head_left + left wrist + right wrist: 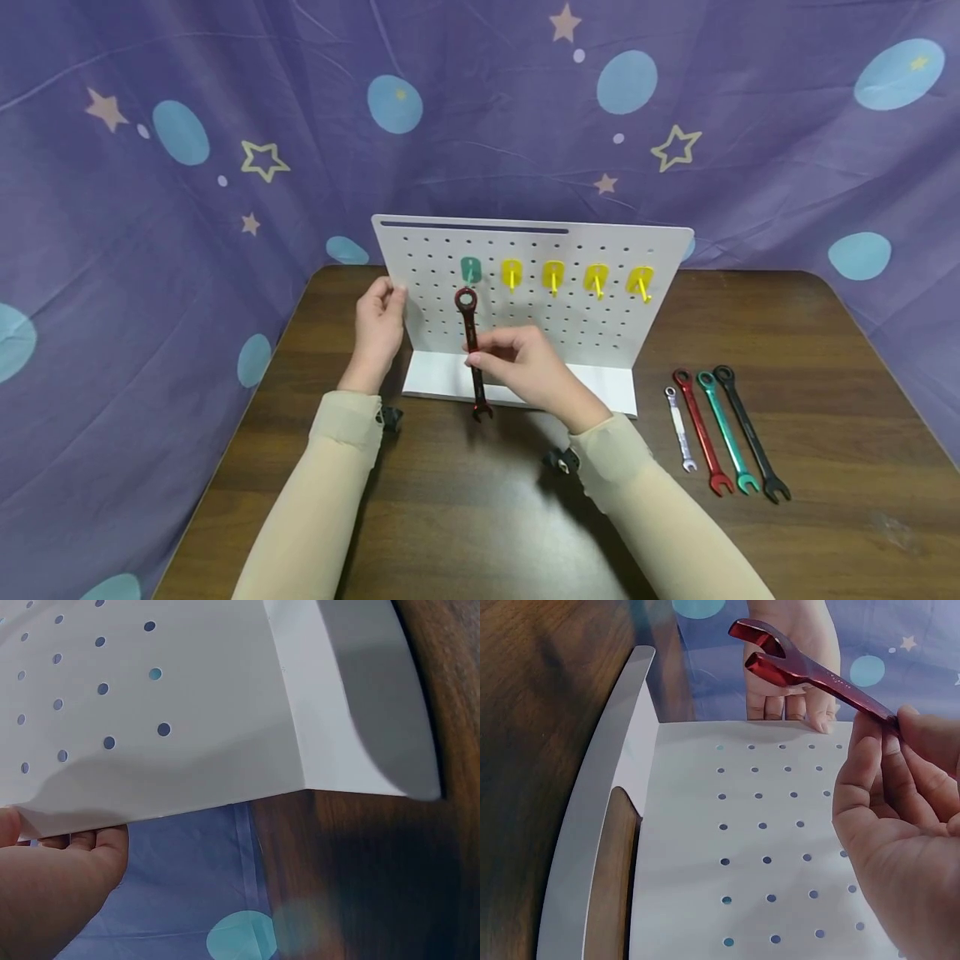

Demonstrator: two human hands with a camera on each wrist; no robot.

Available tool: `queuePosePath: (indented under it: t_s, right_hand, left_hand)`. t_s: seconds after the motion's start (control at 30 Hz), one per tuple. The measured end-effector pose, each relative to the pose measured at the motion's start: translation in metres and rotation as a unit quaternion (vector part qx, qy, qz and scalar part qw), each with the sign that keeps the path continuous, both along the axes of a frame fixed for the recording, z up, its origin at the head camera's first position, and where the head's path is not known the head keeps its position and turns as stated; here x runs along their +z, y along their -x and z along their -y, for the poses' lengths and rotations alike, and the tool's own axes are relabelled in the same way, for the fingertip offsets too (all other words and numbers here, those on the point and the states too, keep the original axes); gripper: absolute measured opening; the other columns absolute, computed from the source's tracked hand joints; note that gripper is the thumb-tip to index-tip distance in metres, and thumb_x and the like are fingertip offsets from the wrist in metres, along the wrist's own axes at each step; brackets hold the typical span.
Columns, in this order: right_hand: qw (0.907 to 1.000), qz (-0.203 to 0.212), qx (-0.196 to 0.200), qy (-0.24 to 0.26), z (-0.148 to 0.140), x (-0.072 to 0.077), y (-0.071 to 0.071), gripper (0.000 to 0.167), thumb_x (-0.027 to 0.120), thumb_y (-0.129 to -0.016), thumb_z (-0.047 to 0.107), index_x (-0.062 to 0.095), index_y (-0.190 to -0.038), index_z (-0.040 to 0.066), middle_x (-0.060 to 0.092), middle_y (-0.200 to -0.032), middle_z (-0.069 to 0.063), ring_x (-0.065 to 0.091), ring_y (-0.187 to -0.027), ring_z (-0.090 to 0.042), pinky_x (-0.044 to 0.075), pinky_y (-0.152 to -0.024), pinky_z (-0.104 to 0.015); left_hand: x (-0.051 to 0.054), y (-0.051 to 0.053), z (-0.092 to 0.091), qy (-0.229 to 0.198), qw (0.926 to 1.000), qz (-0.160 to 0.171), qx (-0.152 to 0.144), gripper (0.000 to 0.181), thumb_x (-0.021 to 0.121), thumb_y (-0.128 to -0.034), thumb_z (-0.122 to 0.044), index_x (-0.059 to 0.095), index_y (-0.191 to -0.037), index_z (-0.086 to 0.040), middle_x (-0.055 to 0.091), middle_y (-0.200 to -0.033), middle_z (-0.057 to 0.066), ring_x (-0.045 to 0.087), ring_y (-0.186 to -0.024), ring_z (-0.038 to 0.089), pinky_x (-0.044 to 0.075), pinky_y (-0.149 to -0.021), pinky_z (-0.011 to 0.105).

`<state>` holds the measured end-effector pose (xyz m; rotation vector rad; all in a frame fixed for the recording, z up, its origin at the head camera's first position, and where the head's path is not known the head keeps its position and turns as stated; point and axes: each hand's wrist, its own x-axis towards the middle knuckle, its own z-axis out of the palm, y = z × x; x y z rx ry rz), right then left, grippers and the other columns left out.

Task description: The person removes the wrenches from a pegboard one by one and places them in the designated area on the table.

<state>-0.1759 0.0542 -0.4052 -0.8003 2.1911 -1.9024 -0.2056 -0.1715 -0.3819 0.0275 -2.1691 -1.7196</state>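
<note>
Between its thumb and fingers, my right hand (528, 367) pinches a dark red combination wrench (471, 329) at mid-shaft. The wrench stands nearly upright before the white pegboard (442, 329), ring end up, just below a green hook (471, 268); whether the ring touches the hook I cannot tell. Its open end (780, 656) shows large in the right wrist view. At the board's left edge my left hand (378, 329) grips the rim, thumb on the front and fingers behind, as the left wrist view (67, 877) shows. The left fingertips are partly hidden by the board.
Several yellow hooks (553, 277) run in a row right of the green one. On the wooden table (480, 517), to the right, lie a small silver wrench (679, 429), a red wrench (702, 432), a green wrench (727, 432) and a black wrench (750, 433). A purple curtain (495, 125) hangs behind.
</note>
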Motion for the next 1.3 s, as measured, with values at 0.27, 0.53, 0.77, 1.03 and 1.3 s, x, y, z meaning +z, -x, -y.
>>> queuePosePath:
  t_s: [0.27, 0.53, 0.77, 1.03, 1.3]
  right_hand:
    - [0.9998, 0.009, 0.013, -0.009, -0.009, -0.001, -0.003, 0.010, 0.073, -0.095, 0.006, 0.077, -0.103, 0.002, 0.074, -0.097, -0.006, 0.070, -0.089, -0.021, 0.056, -0.084, -0.035]
    - [0.9996, 0.012, 0.024, -0.001, -0.018, -0.009, -0.005, 0.011, 0.072, -0.095, 0.006, 0.076, -0.104, -0.001, 0.075, -0.098, -0.009, 0.071, -0.092, -0.030, 0.056, -0.084, -0.035]
    - [0.9998, 0.002, -0.002, -0.018, -0.029, -0.013, -0.006, 0.009, 0.074, -0.094, 0.007, 0.078, -0.102, 0.004, 0.074, -0.100, -0.009, 0.069, -0.086, -0.021, 0.056, -0.078, -0.034]
    - [0.9998, 0.006, -0.013, -0.013, -0.040, -0.019, -0.008, 0.007, 0.073, -0.095, 0.006, 0.078, -0.100, 0.005, 0.074, -0.100, -0.009, 0.070, -0.087, -0.021, 0.056, -0.079, -0.035]
    - [0.9988, 0.025, -0.036, -0.020, -0.054, -0.023, -0.013, 0.009, 0.074, -0.095, 0.009, 0.078, -0.103, 0.006, 0.074, -0.101, -0.008, 0.070, -0.089, -0.022, 0.056, -0.080, -0.034]
  left_hand:
    - [0.002, -0.002, -0.001, 0.001, 1.0000, -0.001, 0.002, 0.017, 0.050, -0.1051, 0.002, 0.061, -0.108, 0.015, 0.041, -0.069, 0.007, 0.037, -0.060, 0.009, 0.030, -0.053, 0.020]
    - [0.000, -0.001, -0.001, -0.003, 1.0000, 0.006, -0.002, 0.018, 0.049, -0.1054, 0.002, 0.061, -0.109, 0.015, 0.041, -0.070, 0.008, 0.037, -0.060, 0.009, 0.030, -0.053, 0.021]
    - [-0.001, 0.000, -0.001, 0.001, 1.0000, 0.005, 0.000, 0.018, 0.050, -0.1055, 0.001, 0.062, -0.110, 0.014, 0.042, -0.070, 0.007, 0.037, -0.061, 0.009, 0.030, -0.054, 0.020]
    - [0.001, -0.001, -0.002, 0.007, 0.9999, 0.007, 0.004, 0.019, 0.050, -0.1055, 0.001, 0.062, -0.111, 0.014, 0.042, -0.070, 0.007, 0.037, -0.061, 0.009, 0.030, -0.054, 0.020]
    - [0.001, -0.002, -0.001, 0.007, 0.9999, 0.005, 0.007, 0.018, 0.050, -0.1054, 0.001, 0.062, -0.110, 0.014, 0.042, -0.071, 0.008, 0.036, -0.061, 0.009, 0.030, -0.054, 0.020]
